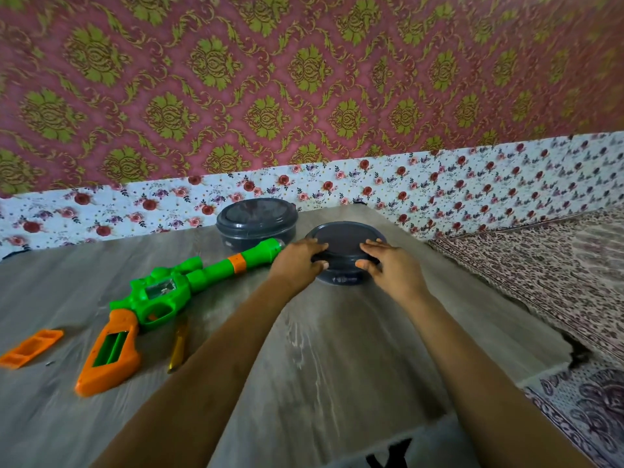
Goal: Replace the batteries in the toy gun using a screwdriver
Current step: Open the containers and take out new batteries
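Observation:
A green and orange toy gun (pixel 148 298) lies on the wooden table (pixel 337 349), its open battery bay in the orange grip facing up. The orange battery cover (pixel 30 348) lies to its left, with a tiny screw (pixel 50 363) beside it. A yellow-handled screwdriver (pixel 178 346) rests just right of the grip. A dark round container (pixel 344 255) with a lid stands mid-table. My left hand (pixel 297 261) grips its left rim and my right hand (pixel 385 265) grips its right rim.
A second dark round lidded container (pixel 256 221) stands behind, near the gun's muzzle. A floral wall runs along the table's far edge. A patterned carpet (pixel 540 282) lies to the right, past the table's chipped right edge.

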Demonstrator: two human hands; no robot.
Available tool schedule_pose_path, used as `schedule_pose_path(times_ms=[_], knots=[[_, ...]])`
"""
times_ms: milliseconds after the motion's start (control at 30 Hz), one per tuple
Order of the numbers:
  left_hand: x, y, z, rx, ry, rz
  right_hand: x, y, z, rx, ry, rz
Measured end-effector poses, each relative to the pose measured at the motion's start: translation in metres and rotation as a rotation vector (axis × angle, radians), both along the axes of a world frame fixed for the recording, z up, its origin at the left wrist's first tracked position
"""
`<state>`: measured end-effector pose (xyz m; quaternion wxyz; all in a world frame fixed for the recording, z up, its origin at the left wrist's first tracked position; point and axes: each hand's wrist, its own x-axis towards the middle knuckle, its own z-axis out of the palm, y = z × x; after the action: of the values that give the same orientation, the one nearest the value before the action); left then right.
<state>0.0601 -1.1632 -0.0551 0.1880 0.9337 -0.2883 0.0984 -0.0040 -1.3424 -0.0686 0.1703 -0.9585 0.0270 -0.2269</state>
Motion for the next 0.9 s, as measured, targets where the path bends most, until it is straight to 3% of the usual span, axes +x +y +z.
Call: schedule_pose_path(times_ms=[500,800,900], knots=[[0.171,-0.081,0.005,0.032,0.019,0.098,0.186,-0.061,-0.001,-0.015,0.119,-0.034],[0.199,-0.088,0.008,0.136,0.048,0.057,0.208,-0.060,0.002,-0.058,0.228,-0.080],[0.191,-0.075,0.013,0.110,0.125,-0.005,0.198,-0.050,0.004,0.046,0.270,-0.099]])
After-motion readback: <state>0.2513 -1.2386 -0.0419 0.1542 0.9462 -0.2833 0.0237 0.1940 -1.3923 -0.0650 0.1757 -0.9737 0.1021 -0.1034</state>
